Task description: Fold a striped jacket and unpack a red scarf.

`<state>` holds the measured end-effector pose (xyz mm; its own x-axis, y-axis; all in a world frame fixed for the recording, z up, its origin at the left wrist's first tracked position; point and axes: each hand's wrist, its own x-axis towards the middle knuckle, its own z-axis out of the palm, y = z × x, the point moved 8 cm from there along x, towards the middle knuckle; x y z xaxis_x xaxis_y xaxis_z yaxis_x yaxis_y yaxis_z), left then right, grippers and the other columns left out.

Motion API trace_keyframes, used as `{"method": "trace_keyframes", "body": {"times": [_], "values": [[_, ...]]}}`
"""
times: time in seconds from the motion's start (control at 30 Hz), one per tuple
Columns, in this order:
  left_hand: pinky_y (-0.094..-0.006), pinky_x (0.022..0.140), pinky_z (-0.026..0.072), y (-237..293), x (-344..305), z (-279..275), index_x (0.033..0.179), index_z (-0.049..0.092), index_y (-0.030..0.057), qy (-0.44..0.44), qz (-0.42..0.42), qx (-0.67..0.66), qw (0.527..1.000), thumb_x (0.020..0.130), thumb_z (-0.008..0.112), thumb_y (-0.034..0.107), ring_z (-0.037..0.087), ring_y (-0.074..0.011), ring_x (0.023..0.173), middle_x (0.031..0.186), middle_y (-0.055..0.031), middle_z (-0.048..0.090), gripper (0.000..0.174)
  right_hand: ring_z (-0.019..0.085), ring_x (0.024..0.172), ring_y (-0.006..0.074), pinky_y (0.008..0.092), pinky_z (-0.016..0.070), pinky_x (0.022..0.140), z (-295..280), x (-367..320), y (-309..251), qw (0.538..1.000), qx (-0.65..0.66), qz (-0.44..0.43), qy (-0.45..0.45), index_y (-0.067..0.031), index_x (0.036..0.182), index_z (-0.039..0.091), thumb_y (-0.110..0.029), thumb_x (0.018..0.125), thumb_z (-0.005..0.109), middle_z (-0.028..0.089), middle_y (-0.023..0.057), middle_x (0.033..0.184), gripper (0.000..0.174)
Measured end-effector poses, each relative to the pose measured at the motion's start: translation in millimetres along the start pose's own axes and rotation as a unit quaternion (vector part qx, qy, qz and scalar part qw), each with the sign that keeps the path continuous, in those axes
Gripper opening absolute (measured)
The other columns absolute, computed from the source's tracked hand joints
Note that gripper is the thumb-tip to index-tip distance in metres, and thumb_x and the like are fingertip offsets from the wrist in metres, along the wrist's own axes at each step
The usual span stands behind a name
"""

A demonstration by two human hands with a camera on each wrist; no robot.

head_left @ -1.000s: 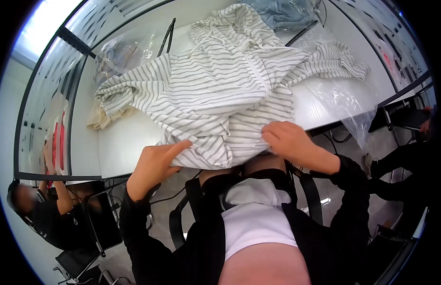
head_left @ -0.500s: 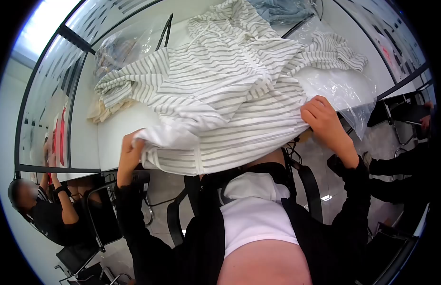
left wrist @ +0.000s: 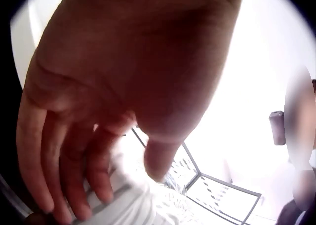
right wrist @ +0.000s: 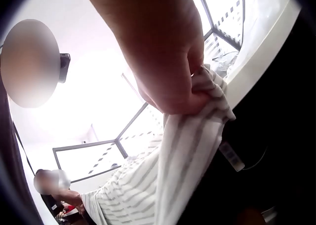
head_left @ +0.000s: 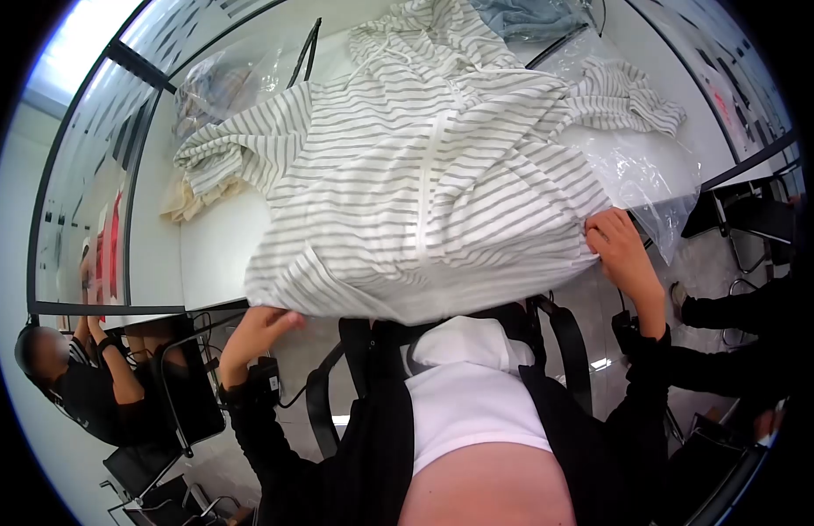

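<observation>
A white hooded jacket [head_left: 363, 167] with grey stripes is spread over the white table, hood at the far side and front placket running toward me. Its hem hangs past the near table edge, above the lap. At the right end of the hem my right hand [head_left: 624, 254] pinches the cloth; the right wrist view shows the fabric [right wrist: 185, 146] bunched between thumb and fingers. My left hand [head_left: 253, 337] is at the left hem corner, thumb pointing right. In the left wrist view its fingers [left wrist: 74, 170] hang loosely apart, with striped cloth behind them.
Clear plastic bags lie around the jacket: one with patterned cloth [head_left: 218, 88] at back left, one with blue denim [head_left: 529, 17] at the back, and a plastic sheet [head_left: 648, 180] at right. Beige cloth [head_left: 196, 197] pokes out under the left sleeve. Another person [head_left: 91, 377] sits at left.
The jacket's bottom front has been pulled out wide and flattened toward me. Both hands have moved apart to the hem's ends; the left hand gripped cloth half a second ago and has since loosened.
</observation>
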<state>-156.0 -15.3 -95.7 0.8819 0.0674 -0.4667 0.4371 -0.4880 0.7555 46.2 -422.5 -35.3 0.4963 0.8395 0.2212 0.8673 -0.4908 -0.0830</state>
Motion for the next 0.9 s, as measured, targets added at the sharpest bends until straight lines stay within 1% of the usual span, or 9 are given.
{"method": "trace_keyframes", "body": {"times": [0.03,0.17,0.3,0.4,0.53,0.63,0.7,0.73,0.9], "values": [[-0.0216,0.069,0.0416,-9,2,-11,0.084,0.058,-0.0027,0.072,-0.043,0.002,0.996,0.088,0.052,0.022,0.053,-0.0091,0.074,0.078,-0.0050,0.062,0.026,0.049,0.089,0.0270,0.0367,0.0379,0.086,-1,-2,2,1.000,0.003,0.015,0.001,0.0008,0.076,0.048,0.007,0.057,0.053,0.050,0.0094,0.088,0.021],[-0.0227,0.057,0.0382,-13,7,-16,0.075,0.051,-0.0031,0.133,-0.021,-0.036,0.990,0.087,0.054,0.025,0.044,-0.0073,0.060,0.063,-0.0037,0.052,0.030,0.048,0.091,0.0273,0.0373,0.0367,0.087,-3,-7,5,0.998,0.033,0.047,-0.008,-0.0016,0.072,0.046,0.009,0.055,0.052,0.049,0.0090,0.090,0.021],[-0.0221,0.048,0.0348,-3,3,-20,0.070,0.052,-0.0029,0.190,-0.053,0.106,0.975,0.084,0.058,0.024,0.042,-0.0068,0.050,0.054,-0.0032,0.049,0.031,0.048,0.089,0.0267,0.0375,0.0372,0.084,3,-18,-2,0.999,0.043,0.024,-0.016,-0.0039,0.069,0.045,0.008,0.055,0.053,0.048,0.0080,0.086,0.020],[-0.0212,0.045,0.0334,9,0,-24,0.068,0.053,-0.0029,0.244,-0.042,0.043,0.968,0.084,0.058,0.021,0.044,-0.0063,0.045,0.051,-0.0029,0.051,0.030,0.048,0.087,0.0263,0.0365,0.0381,0.080,25,-41,8,0.987,0.090,0.077,-0.105,-0.0053,0.070,0.047,0.006,0.055,0.054,0.048,0.0072,0.082,0.020],[-0.0208,0.044,0.0343,30,5,-44,0.067,0.054,-0.0025,0.273,-0.042,0.091,0.957,0.084,0.058,0.019,0.048,-0.0060,0.044,0.052,-0.0053,0.056,0.028,0.051,0.084,0.0298,0.0372,0.0405,0.075,37,-58,26,0.966,0.106,0.165,-0.169,-0.0039,0.073,0.050,0.000,0.059,0.058,0.052,0.0106,0.079,0.017],[-0.0251,0.047,0.0400,71,20,-53,0.073,0.055,-0.0009,0.270,0.065,0.195,0.941,0.082,0.059,0.016,0.054,-0.0138,0.051,0.058,-0.0072,0.057,0.020,0.054,0.082,0.0290,0.0378,0.0421,0.072,37,-54,30,0.935,0.140,0.216,-0.242,-0.0029,0.078,0.052,-0.005,0.065,0.062,0.055,0.0108,0.077,0.017],[-0.0284,0.052,0.0445,98,37,-57,0.080,0.055,0.0003,0.253,0.132,0.229,0.931,0.080,0.061,0.014,0.057,-0.0210,0.059,0.064,-0.0085,0.058,0.015,0.056,0.079,0.0278,0.0365,0.0434,0.070,14,-23,21,0.962,0.126,0.148,-0.191,-0.0028,0.081,0.052,-0.008,0.068,0.062,0.057,0.0102,0.077,0.017],[-0.0288,0.061,0.0461,101,50,-59,0.089,0.054,0.0009,0.205,0.100,0.222,0.948,0.081,0.060,0.017,0.059,-0.0200,0.072,0.080,-0.0089,0.061,0.019,0.057,0.078,0.0273,0.0359,0.0441,0.068,5,-6,18,0.972,0.118,0.113,-0.166,-0.0027,0.082,0.053,-0.010,0.070,0.063,0.058,0.0098,0.077,0.017],[-0.0335,0.090,0.0373,137,123,-54,0.114,0.045,0.0012,0.110,0.309,0.325,0.887,0.079,0.062,0.018,0.046,-0.0278,0.109,0.118,-0.0153,0.046,0.042,0.057,0.073,0.0256,0.0333,0.0448,0.064,-8,65,31,0.984,0.155,0.052,-0.064,-0.0032,0.083,0.053,-0.010,0.074,0.060,0.057,0.0083,0.076,0.014]]}}
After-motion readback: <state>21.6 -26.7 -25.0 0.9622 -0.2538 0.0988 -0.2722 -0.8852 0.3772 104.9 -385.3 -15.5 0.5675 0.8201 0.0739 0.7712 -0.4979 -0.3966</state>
